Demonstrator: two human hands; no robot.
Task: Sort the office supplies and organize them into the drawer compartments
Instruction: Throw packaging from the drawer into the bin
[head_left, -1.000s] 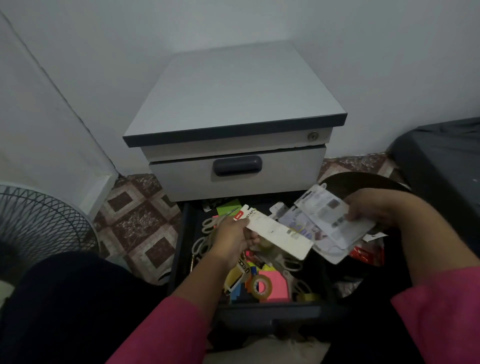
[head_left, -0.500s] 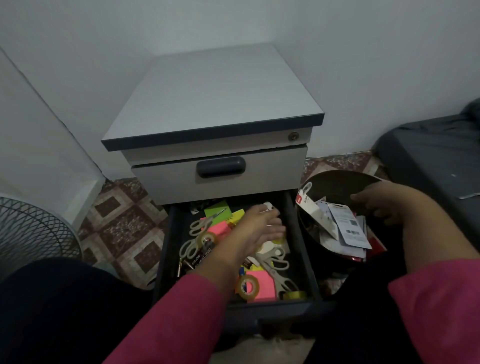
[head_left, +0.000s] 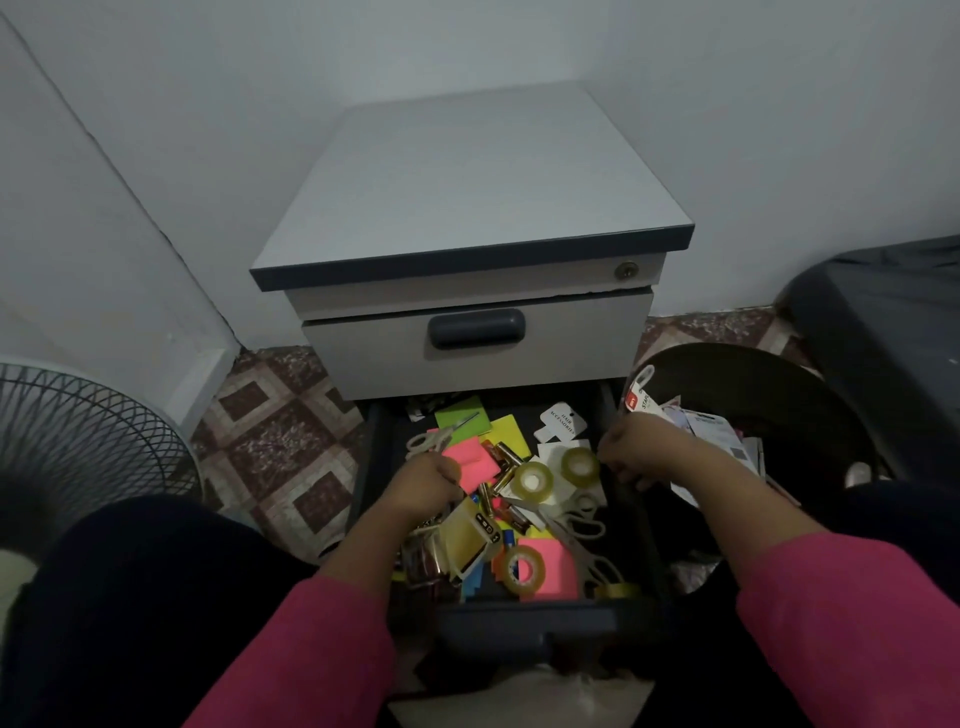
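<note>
The bottom drawer (head_left: 545, 610) of the grey cabinet is pulled out and full of mixed supplies. In it lie a pink sticky pad (head_left: 470, 462), green notes (head_left: 462, 418), loose batteries (head_left: 501, 454), clear tape rolls (head_left: 532, 480) (head_left: 581, 465) (head_left: 522, 569) and white scissors (head_left: 576, 525). My left hand (head_left: 426, 483) is down in the drawer's left side, fingers curled at the pink pad's edge; whether it grips anything is hidden. My right hand (head_left: 628, 457) hovers at the drawer's right wall beside a tape roll, fingers curled with nothing visible in them.
A round black bin (head_left: 753, 374) stands right of the drawer with packaging cards (head_left: 711, 431) in it. The upper drawer (head_left: 475, 327) is closed. A fan (head_left: 78, 431) stands at the left, dark furniture (head_left: 893, 312) at the right. My knees flank the drawer.
My right hand let go of the packaging cards in the bin and came back to the drawer's right edge. My left hand, earlier holding a white card, moved down into the drawer's left side.
</note>
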